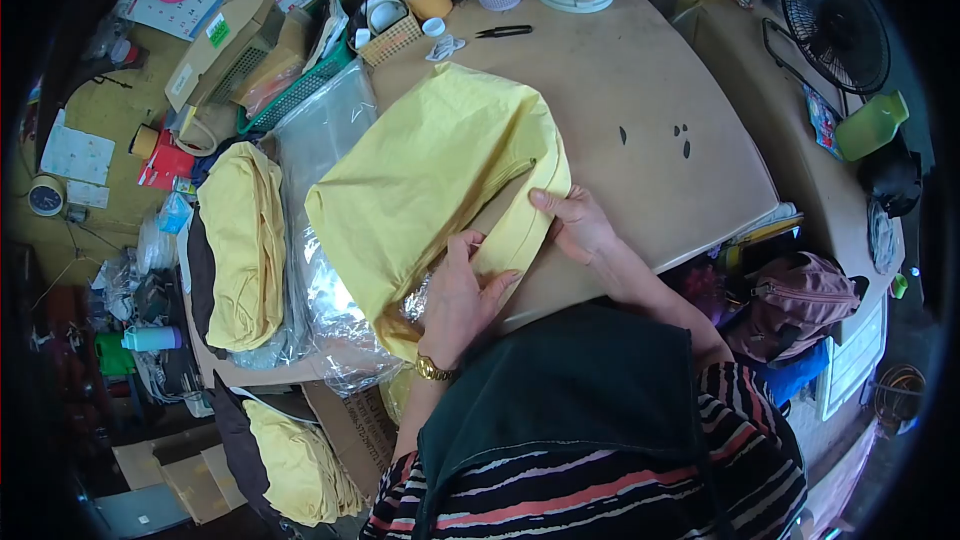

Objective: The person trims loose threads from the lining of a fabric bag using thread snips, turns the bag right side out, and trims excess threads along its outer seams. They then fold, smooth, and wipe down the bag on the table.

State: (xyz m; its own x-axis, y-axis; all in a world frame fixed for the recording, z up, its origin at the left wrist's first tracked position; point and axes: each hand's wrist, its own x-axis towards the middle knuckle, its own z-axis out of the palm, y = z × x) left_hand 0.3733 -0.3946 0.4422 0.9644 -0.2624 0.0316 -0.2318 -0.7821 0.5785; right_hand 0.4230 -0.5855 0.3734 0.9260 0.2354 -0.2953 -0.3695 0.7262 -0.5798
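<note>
The yellow cloth piece [420,150] lies bunched across the near part of the surface [640,70], its main body spread up and left of the hands and its flat edge band [522,225] running between them. The right hand [580,223] pinches that band near its upper end, thumb on top and the other fingers tucked out of sight beneath. The left hand [460,300] sits lower, its thumb and forefinger apart on either side of the band (whether they press or merely guide it, I cannot tell).

To handle this edge well, I would keep the band evenly taut between the hands — a light pull should flatten it, while a hard one might draw ripples into the seam. Short, even shifts of the grip would probably serve better than one long slide. The loose body wants room too: it reaches over the clear plastic sleeves [325,125], which look slippery. The gold wristwatch [432,370] sits close to the fabric — worth keeping its links clear of the weave.
</note>
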